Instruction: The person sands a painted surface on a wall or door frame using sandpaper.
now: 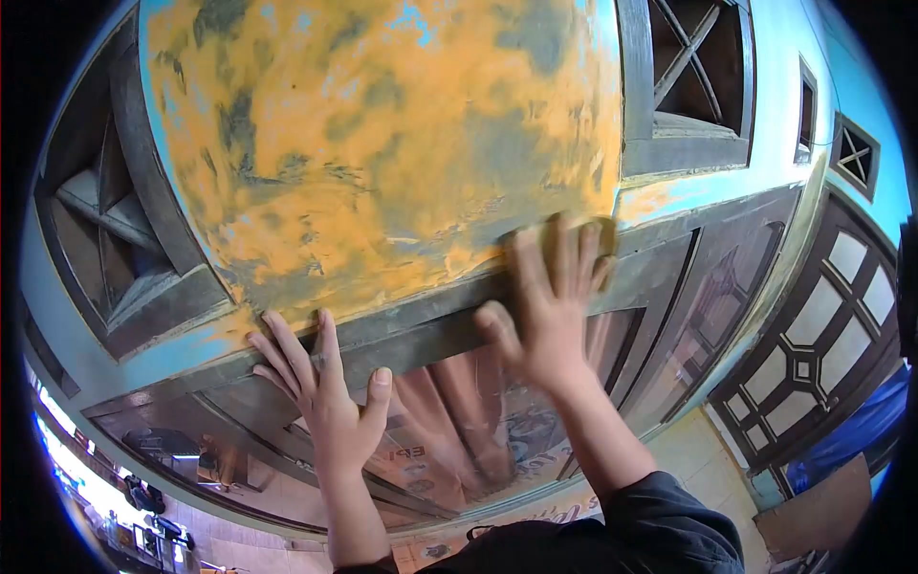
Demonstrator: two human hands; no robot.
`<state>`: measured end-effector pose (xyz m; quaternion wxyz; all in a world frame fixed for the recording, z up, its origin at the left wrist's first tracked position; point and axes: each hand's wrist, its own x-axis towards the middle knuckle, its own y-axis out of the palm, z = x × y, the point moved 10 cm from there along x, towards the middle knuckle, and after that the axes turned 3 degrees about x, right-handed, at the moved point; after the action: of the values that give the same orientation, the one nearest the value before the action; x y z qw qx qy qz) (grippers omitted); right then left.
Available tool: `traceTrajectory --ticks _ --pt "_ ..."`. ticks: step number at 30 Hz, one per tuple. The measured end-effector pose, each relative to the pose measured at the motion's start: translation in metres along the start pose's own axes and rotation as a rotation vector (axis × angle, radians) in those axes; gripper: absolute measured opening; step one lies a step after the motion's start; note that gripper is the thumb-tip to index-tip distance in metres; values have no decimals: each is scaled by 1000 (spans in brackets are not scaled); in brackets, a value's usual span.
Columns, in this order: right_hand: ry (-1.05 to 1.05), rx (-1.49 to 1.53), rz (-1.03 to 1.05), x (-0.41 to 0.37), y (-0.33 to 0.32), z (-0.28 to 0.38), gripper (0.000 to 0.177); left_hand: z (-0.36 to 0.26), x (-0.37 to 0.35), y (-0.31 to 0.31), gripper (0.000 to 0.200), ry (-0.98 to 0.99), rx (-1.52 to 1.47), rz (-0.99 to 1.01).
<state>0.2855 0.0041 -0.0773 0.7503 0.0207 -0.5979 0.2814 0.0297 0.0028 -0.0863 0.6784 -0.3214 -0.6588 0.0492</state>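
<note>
A wall panel (402,124) mottled in orange and grey, with bits of blue, fills the upper middle. Below it runs a dark wooden beam (421,335). My left hand (330,402) rests with spread fingers against the beam and the panel's lower edge, holding nothing. Farther right, my right hand (550,306) is blurred; its fingers lie over a dark round-edged thing (606,234) pressed at the panel's lower right edge. What that thing is, I cannot make out.
Wooden vent frames with crossed bars stand left (186,311) and right (684,151) of the panel. Glass windows (459,421) lie below the beam. A dark door with pale panes (801,368) and a brown board (813,512) are at right.
</note>
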Motion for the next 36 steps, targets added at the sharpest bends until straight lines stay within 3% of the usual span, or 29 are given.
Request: traceTrajectory --ticks 2,4,6,8,10,12,15,19,22,25,28,29,32,34,36 --pt "-284 -11 218 -19 26 36 72 -11 6 -4 73 0 -63 -30" --pt "-232 -53 168 -9 20 18 71 -22 17 -2 72 43 -13 -2" --pt "-12 -64 -9 9 -5 -13 69 -33 27 -1 70 77 32 7" --pt "-33 -36 -40 9 -10 0 68 -44 38 -2 69 119 74 -3" --pt "-239 -35 150 -10 17 29 67 -54 49 -1 68 148 115 -27" --pt "-189 -76 136 -6 14 10 65 -59 54 2 67 170 180 -51" --pt "-4 -63 -96 9 -14 -20 68 -58 52 10 66 199 257 -158" --pt "-266 -73 119 -14 17 22 68 -57 50 13 65 208 258 -175" --pt "-78 -149 -24 14 -15 -14 71 -57 49 15 65 211 256 -163" --pt "-199 -30 33 1 0 19 71 -56 49 14 66 209 269 -147" --pt "-234 -84 99 2 3 13 70 -58 48 14 68 245 282 -159" --pt "-141 -104 8 11 -10 0 70 -58 47 14 69 268 300 -172" --pt "-133 -49 8 8 -8 12 70 -57 45 15 67 251 266 -169" --pt "-315 1 195 -7 16 38 69 -56 46 15 66 241 236 -150" --pt "-305 -91 165 15 1 13 70 -53 46 13 66 245 226 -120"
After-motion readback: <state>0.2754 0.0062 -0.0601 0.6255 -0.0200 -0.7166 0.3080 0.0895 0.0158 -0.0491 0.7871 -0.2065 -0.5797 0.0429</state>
